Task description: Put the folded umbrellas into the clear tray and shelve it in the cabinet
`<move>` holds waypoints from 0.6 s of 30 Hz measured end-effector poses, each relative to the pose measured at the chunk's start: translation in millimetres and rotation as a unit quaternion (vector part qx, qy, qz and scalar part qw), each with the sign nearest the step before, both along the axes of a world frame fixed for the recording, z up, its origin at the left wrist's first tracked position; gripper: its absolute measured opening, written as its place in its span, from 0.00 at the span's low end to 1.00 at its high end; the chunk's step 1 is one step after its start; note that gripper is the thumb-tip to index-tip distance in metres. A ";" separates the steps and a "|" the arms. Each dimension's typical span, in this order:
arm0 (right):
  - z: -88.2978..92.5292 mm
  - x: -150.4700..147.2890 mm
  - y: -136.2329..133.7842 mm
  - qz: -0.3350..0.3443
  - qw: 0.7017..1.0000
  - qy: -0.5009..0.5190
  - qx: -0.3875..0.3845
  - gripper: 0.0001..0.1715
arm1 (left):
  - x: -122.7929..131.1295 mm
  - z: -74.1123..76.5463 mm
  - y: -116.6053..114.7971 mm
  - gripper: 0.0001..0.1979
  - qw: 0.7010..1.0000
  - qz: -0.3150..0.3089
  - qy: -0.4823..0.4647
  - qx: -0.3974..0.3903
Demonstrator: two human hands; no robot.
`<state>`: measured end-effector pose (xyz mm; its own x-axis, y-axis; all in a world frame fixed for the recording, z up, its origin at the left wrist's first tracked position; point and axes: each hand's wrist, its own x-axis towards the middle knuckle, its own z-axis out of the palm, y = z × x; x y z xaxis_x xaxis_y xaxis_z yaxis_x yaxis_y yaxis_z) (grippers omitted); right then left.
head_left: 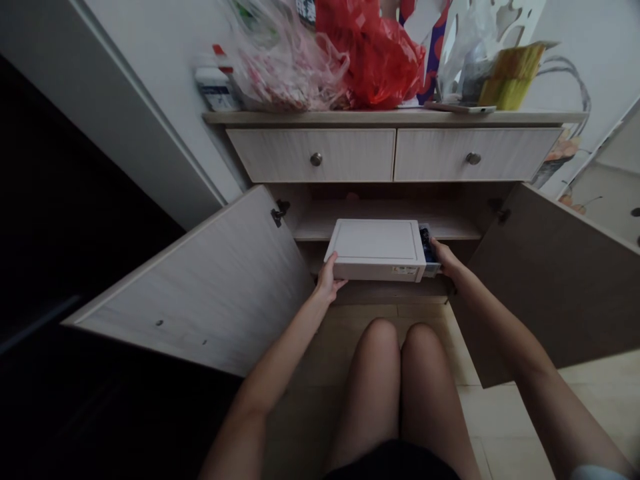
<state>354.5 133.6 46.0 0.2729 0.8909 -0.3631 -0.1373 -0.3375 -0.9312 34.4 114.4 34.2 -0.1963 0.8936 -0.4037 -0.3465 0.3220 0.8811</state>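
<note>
A white plastic drawer box (377, 241) is held level in front of the open cabinet. Its small drawer (434, 265) sticks out a little at the right end, with dark things inside that I cannot make out. My left hand (329, 279) grips the box's left end, thumb on top and fingers underneath. At the other end my right hand (444, 257) is closed on the drawer's edge, its fingertips partly hidden. A small label shows on the long side facing me.
Cabinet doors stand open at left (210, 287) and right (555, 280). Behind the box is a shelf (320, 225), below two closed drawers. The cabinet top (365, 118) carries a red plastic bag (380, 60), a clear bag (285, 67), a white bottle (216, 88) and a yellow box (513, 77).
</note>
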 end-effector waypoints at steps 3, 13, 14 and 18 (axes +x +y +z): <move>-1.0 -8.2 4.7 0.002 0.999 -0.036 0.008 0.25 | 11.0 -1.5 1.8 0.26 1.000 0.001 0.000 0.005; 14.3 -9.3 16.3 0.094 0.992 0.052 0.063 0.50 | 30.5 -6.7 7.8 0.25 0.993 -0.063 0.036 0.095; 17.0 -6.8 21.8 0.091 0.992 0.041 0.082 0.49 | 30.6 -6.3 12.6 0.25 0.989 -0.076 0.061 0.116; 24.3 1.3 49.0 0.084 0.986 -0.006 0.147 0.48 | 30.8 -0.7 40.8 0.24 0.967 -0.084 0.152 0.184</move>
<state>355.8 182.5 70.3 0.1163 0.9899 -0.0810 -0.0903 -0.0707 -0.9934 65.2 155.2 33.4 -0.0946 0.9955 0.0014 -0.0236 -0.0036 0.9997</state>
